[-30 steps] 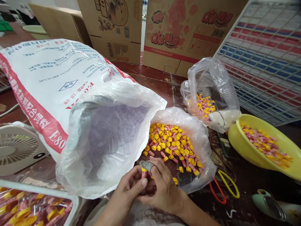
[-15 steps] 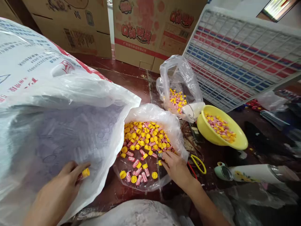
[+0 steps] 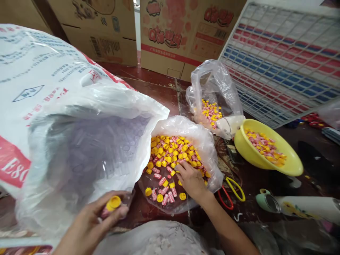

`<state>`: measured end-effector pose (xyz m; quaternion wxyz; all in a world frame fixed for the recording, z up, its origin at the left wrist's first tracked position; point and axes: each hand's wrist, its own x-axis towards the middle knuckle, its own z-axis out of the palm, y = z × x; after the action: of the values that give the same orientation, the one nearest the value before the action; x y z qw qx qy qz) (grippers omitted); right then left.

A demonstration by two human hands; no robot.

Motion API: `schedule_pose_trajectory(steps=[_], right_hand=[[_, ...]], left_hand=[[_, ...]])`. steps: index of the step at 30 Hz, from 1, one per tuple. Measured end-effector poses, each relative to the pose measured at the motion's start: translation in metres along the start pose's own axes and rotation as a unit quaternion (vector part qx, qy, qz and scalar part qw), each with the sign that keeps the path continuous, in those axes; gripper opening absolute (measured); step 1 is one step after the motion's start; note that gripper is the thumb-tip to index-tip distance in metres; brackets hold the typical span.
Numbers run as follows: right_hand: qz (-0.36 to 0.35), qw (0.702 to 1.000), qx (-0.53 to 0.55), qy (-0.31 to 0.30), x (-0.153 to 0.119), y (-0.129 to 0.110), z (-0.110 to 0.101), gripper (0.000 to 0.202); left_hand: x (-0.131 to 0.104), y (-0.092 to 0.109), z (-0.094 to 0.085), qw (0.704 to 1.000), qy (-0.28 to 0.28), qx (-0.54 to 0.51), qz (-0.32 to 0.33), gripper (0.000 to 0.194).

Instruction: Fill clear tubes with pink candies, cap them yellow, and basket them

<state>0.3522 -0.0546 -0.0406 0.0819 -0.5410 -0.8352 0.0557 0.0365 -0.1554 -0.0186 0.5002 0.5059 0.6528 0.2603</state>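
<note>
My left hand (image 3: 95, 219), in front of the big white sack (image 3: 47, 81), is closed round a small pink bottle with a yellow cap (image 3: 113, 202). A clear plastic piece (image 3: 130, 199) shows at its fingertips. Inside the sack's open mouth lie several clear tubes (image 3: 117, 161). To the right, my right hand (image 3: 192, 180) reaches into a spread-out clear plastic bag (image 3: 196, 127) with many little yellow-capped pink bottles (image 3: 170, 150). Its fingertips are closed together at the pile's near edge; what they pinch is hidden.
Behind the pile stands another clear bag (image 3: 228, 85) of small bottles, beside a yellow bowl (image 3: 294, 161) of similar pieces. Scissors (image 3: 236, 187) and a flowered flask (image 3: 305, 209) lie at right. Cardboard boxes (image 3: 164, 56) and a white wire rack (image 3: 276, 71) line the back.
My left hand has come out of the sack's mouth toward me, the yellow-capped bottle still in it, and a clear piece now shows. My right hand has shifted slightly over the pile. The view has turned left.
</note>
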Motion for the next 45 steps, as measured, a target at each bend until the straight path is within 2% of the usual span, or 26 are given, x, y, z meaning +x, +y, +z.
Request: schedule_pose_trajectory(steps=[2, 4, 5, 6, 8, 9, 10, 12, 14, 18, 20, 23, 25, 27, 29, 30, 31, 32, 33, 34, 35, 36, 39, 45], right_hand=[[0.009, 0.999, 0.041, 0.019, -0.001, -0.001, 0.0, 0.011], [0.031, 0.982, 0.178, 0.062, -0.005, -0.01, -0.005, 0.008], [0.047, 0.956, 0.275, 0.085, -0.008, -0.017, -0.01, 0.008], [0.06, 0.919, 0.376, 0.103, -0.011, -0.027, -0.015, 0.01], [0.069, 0.849, 0.513, 0.104, -0.016, -0.049, -0.027, 0.016], [0.058, 0.832, 0.544, 0.093, -0.018, -0.06, -0.033, 0.018], [0.042, 0.828, 0.552, 0.085, -0.018, -0.068, -0.038, 0.018], [-0.013, 0.845, 0.528, 0.077, -0.018, -0.078, -0.046, 0.017], [-0.088, 0.871, 0.478, 0.073, -0.018, -0.08, -0.048, 0.024], [-0.211, 0.913, 0.336, 0.089, -0.021, -0.077, -0.039, 0.064], [-0.221, 0.925, 0.281, 0.13, -0.022, -0.081, -0.029, 0.069], [-0.197, 0.93, 0.254, 0.179, -0.022, -0.092, -0.019, 0.062], [-0.201, 0.93, 0.254, 0.175, -0.02, -0.097, -0.018, 0.06], [-0.241, 0.926, 0.26, 0.13, -0.017, -0.096, -0.024, 0.069], [-0.259, 0.929, 0.254, 0.078, -0.014, -0.085, -0.031, 0.089], [-0.238, 0.937, 0.245, 0.067, -0.012, -0.076, -0.034, 0.094], [-0.197, 0.95, 0.232, 0.071, -0.011, -0.064, -0.035, 0.089], [-0.142, 0.963, 0.212, 0.087, -0.011, -0.051, -0.036, 0.075], [-0.09, 0.972, 0.188, 0.111, -0.011, -0.037, -0.035, 0.052], [-0.052, 0.978, 0.158, 0.127, -0.012, -0.025, -0.034, 0.031], [-0.03, 0.982, 0.126, 0.135, -0.013, -0.014, -0.031, 0.021], [-0.023, 0.986, 0.098, 0.131, -0.014, -0.006, -0.029, 0.022], [-0.026, 0.996, 0.039, 0.082, -0.015, -0.001, -0.018, 0.025], [0.0, 0.999, -0.046, 0.024, -0.006, -0.025, 0.007, 0.009]], left_hand=[[-0.008, 0.021, 0.018, 0.996, -0.061, -0.058, 0.017, 0.044], [-0.01, 0.036, 0.034, 0.991, -0.096, -0.093, 0.033, 0.039], [-0.009, 0.041, 0.04, 0.988, -0.111, -0.107, 0.035, 0.039], [-0.008, 0.044, 0.045, 0.984, -0.128, -0.119, 0.036, 0.039], [-0.005, 0.046, 0.052, 0.978, -0.149, -0.14, 0.033, 0.039], [-0.003, 0.047, 0.055, 0.976, -0.151, -0.153, 0.033, 0.039], [-0.003, 0.048, 0.056, 0.974, -0.148, -0.167, 0.035, 0.039], [-0.002, 0.05, 0.057, 0.968, -0.14, -0.204, 0.038, 0.037], [-0.003, 0.052, 0.057, 0.958, -0.138, -0.247, 0.035, 0.034], [-0.005, 0.048, 0.06, 0.935, -0.123, -0.332, -0.012, 0.036], [-0.005, 0.046, 0.063, 0.923, -0.114, -0.367, -0.03, 0.037], [-0.004, 0.049, 0.066, 0.909, -0.123, -0.397, -0.035, 0.037], [-0.004, 0.052, 0.067, 0.904, -0.138, -0.403, -0.029, 0.04], [-0.003, 0.053, 0.062, 0.908, -0.144, -0.393, -0.015, 0.044], [-0.001, 0.052, 0.05, 0.943, -0.118, -0.312, 0.013, 0.042], [0.002, 0.051, 0.04, 0.974, -0.079, -0.212, 0.028, 0.037], [0.005, 0.049, 0.029, 0.996, -0.023, -0.076, 0.036, 0.03], [0.01, 0.047, 0.017, 0.996, 0.043, 0.072, 0.034, 0.023], [0.015, 0.045, 0.004, 0.969, 0.11, 0.22, 0.019, 0.02], [0.022, 0.043, -0.007, 0.939, 0.156, 0.305, -0.006, 0.024], [0.029, 0.041, -0.016, 0.912, 0.188, 0.363, -0.032, 0.03], [0.036, 0.04, -0.022, 0.895, 0.202, 0.393, -0.057, 0.034], [0.052, 0.04, -0.023, 0.87, 0.202, 0.442, -0.086, 0.038], [0.056, 0.04, -0.003, 0.846, 0.189, 0.489, -0.098, 0.037]])
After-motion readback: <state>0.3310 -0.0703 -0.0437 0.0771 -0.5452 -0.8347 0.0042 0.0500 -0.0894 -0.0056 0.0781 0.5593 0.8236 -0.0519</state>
